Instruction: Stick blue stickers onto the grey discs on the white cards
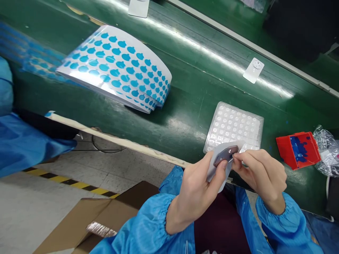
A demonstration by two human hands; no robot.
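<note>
My left hand [194, 188] grips a white card bearing a shiny grey plate [225, 157], held tilted with the thumb across its face. The plate has rounded ends and small holes. At the card's right edge, the fingers of my right hand [262, 173] are pinched together against the plate; whatever is between the fingertips is too small to make out. Just beyond both hands lies a clear plastic tray [261, 128] with rows of small round pieces in its pockets, its near side partly hidden by the card and my hands.
A curled white sheet with blue stickers [120, 65] lies to the left on the green work surface [182, 106]. A white card [253, 70] lies further back. At right are a red bin [287, 153] and clear plastic bags [329, 151]. A cardboard box [79, 218] stands below; a blue sleeve [29, 141] shows left.
</note>
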